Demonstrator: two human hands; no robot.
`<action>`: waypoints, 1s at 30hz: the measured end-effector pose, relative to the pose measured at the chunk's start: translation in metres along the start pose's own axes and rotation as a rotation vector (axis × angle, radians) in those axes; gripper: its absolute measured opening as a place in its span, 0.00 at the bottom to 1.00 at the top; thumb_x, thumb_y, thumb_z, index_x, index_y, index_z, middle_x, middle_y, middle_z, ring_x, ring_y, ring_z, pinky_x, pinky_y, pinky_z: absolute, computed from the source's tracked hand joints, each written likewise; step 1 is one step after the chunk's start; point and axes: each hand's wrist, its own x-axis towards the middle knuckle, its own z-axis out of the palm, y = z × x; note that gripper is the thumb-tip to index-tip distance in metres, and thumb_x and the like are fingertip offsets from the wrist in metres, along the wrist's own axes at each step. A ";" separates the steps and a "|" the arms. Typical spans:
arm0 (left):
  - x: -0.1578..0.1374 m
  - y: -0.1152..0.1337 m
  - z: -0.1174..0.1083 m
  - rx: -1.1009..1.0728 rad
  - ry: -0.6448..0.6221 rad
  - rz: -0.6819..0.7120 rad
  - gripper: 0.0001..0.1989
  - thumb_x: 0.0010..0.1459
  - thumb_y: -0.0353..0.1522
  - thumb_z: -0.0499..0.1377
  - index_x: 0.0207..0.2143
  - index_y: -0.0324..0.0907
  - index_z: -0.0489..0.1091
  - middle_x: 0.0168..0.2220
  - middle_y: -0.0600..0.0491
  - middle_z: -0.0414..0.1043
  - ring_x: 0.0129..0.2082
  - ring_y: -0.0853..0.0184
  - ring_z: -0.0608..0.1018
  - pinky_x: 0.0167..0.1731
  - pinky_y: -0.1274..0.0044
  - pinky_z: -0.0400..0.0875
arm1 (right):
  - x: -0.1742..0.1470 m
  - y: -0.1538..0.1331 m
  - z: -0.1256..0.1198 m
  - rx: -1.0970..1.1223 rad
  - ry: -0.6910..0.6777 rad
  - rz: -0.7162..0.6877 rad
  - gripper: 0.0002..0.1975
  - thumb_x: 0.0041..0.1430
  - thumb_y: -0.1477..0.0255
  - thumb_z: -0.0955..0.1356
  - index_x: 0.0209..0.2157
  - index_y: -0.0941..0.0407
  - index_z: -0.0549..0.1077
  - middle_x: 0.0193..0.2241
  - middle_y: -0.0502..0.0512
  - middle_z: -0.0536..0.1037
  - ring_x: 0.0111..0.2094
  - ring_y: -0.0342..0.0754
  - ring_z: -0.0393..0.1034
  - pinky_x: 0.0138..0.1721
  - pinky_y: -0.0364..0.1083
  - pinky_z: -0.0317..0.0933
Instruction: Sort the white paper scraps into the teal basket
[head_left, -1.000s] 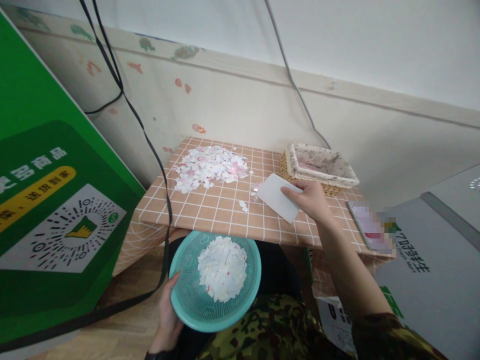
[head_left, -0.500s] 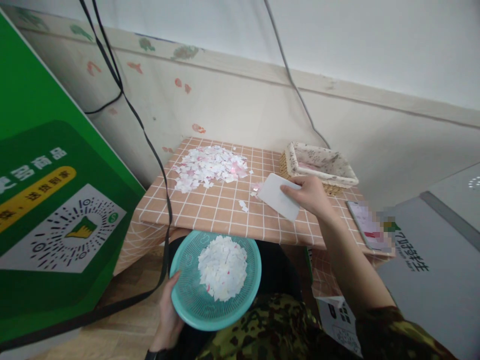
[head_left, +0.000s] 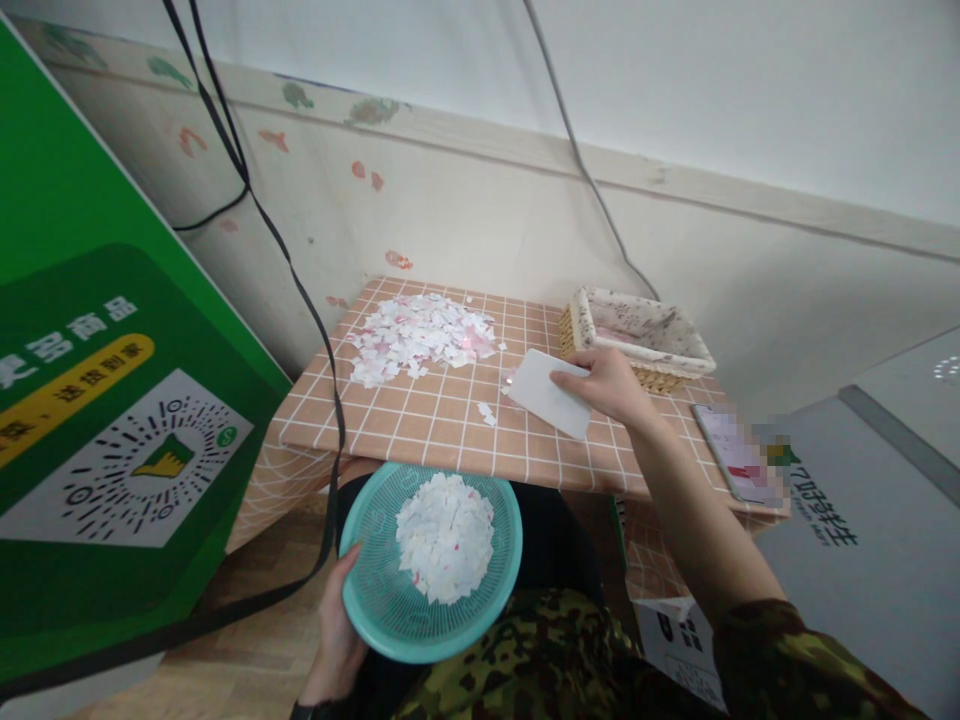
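— Teal plastic colander point(head_left: 367, 590), left hand point(head_left: 337, 615) gripping its rim, white scraps point(head_left: 446, 540) heaped inside. What would you worry about?

— Tipping, tbh. One hand has it, just below the table's point(head_left: 420, 435) front edge, and I can't tell if the lap takes any weight. If that wrist rolls, the heap could slide out over the low side.

— And the right hand point(head_left: 609, 382)?

— Pinching a white card point(head_left: 544, 395), thumb on top, low over the table near the wicker basket point(head_left: 652, 352). A hard swipe might flick those strays point(head_left: 487, 412) off the edge and wide of the colander. Bits that light would probably fly in a draught too.

— How do they look?

— Small flat bits, uneven edges. The ones in the colander are mostly white with a few pinkish-red flecks, mounded in the middle. The pile point(head_left: 420, 338) at the table's back left is flatter, more spread out, with pale pink mixed in. Card's plain, rounded corners, slightly tilted.
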 end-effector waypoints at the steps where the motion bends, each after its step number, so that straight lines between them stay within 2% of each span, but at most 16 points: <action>1: 0.000 0.000 0.000 -0.001 -0.001 -0.004 0.04 0.43 0.30 0.62 0.25 0.41 0.76 0.25 0.53 0.79 0.27 0.62 0.78 0.35 0.72 0.72 | 0.000 -0.001 -0.001 0.004 -0.016 -0.013 0.14 0.50 0.65 0.64 0.24 0.60 0.76 0.18 0.51 0.71 0.20 0.42 0.61 0.21 0.43 0.48; 8: 0.000 0.001 0.001 0.009 -0.010 -0.020 0.05 0.42 0.31 0.62 0.26 0.40 0.76 0.24 0.52 0.78 0.27 0.60 0.79 0.36 0.69 0.73 | -0.001 -0.003 -0.013 0.049 0.025 -0.006 0.14 0.50 0.65 0.66 0.27 0.61 0.77 0.21 0.52 0.74 0.22 0.43 0.64 0.22 0.42 0.51; 13: 0.001 0.000 0.000 0.028 -0.003 -0.003 0.06 0.43 0.31 0.62 0.27 0.40 0.76 0.25 0.53 0.79 0.27 0.62 0.79 0.36 0.71 0.72 | -0.004 -0.010 0.003 0.063 0.000 -0.017 0.13 0.51 0.65 0.66 0.27 0.60 0.77 0.21 0.52 0.75 0.22 0.43 0.65 0.22 0.42 0.51; 18: 0.001 -0.001 -0.001 -0.001 -0.023 -0.036 0.06 0.44 0.30 0.61 0.28 0.40 0.76 0.26 0.53 0.79 0.26 0.63 0.79 0.37 0.71 0.72 | -0.028 -0.001 0.017 0.021 0.053 0.063 0.13 0.53 0.64 0.65 0.30 0.58 0.78 0.24 0.52 0.77 0.24 0.45 0.68 0.24 0.42 0.53; 24: -0.002 0.001 0.002 0.004 -0.036 -0.037 0.07 0.45 0.30 0.61 0.29 0.40 0.76 0.26 0.53 0.79 0.29 0.61 0.79 0.38 0.69 0.72 | -0.062 0.023 0.003 -0.003 0.146 0.185 0.16 0.54 0.61 0.65 0.31 0.58 0.78 0.25 0.53 0.78 0.25 0.48 0.70 0.25 0.43 0.55; 27: 0.000 0.000 0.001 -0.002 -0.025 -0.021 0.06 0.45 0.30 0.61 0.29 0.41 0.76 0.27 0.53 0.79 0.29 0.62 0.79 0.39 0.70 0.72 | -0.072 0.017 0.008 0.046 0.222 0.193 0.17 0.54 0.60 0.65 0.32 0.59 0.78 0.25 0.54 0.78 0.25 0.48 0.70 0.24 0.43 0.55; 30: 0.001 -0.001 0.001 -0.014 -0.028 -0.023 0.06 0.45 0.30 0.61 0.28 0.40 0.76 0.26 0.53 0.79 0.28 0.63 0.79 0.39 0.71 0.72 | -0.077 -0.004 0.028 0.087 0.284 0.162 0.17 0.56 0.60 0.64 0.34 0.57 0.77 0.27 0.55 0.79 0.27 0.49 0.72 0.26 0.43 0.58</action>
